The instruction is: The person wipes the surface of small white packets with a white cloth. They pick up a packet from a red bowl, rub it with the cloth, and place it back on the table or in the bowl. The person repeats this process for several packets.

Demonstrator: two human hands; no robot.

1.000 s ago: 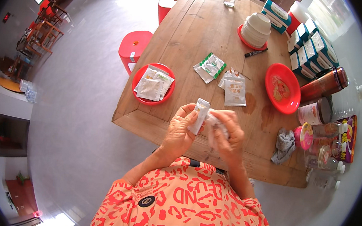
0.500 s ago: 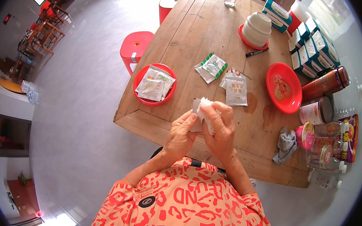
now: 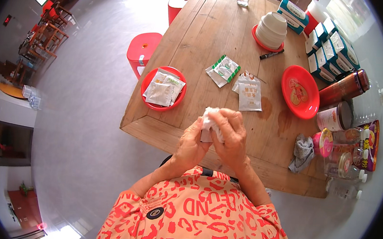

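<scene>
Over the table's near edge, my left hand [image 3: 190,142] pinches a small silver-grey sachet [image 3: 206,136], partly hidden by the fingers. My right hand [image 3: 231,134] is closed on a crumpled white tissue [image 3: 209,119], which lies against the sachet and covers its upper part. Beyond my hands, a few flat sachets [image 3: 250,97] overlap on the wood. Farther off lie green-and-white sachets [image 3: 223,71]. To the left, a red bowl [image 3: 179,101] holds several pale sachets [image 3: 160,93].
The wooden table [image 3: 197,48] also bears a red plate [image 3: 287,89], stacked white bowls [image 3: 271,31], a black marker [image 3: 272,54] and tissue boxes [image 3: 334,54]. At the right edge are a grey cloth [image 3: 302,154], bottles and jars. Red stools [image 3: 144,48] stand at the left.
My right hand has shifted slightly left with the tissue, which now covers the top of the sachet that showed before. My left hand has hardly moved.
</scene>
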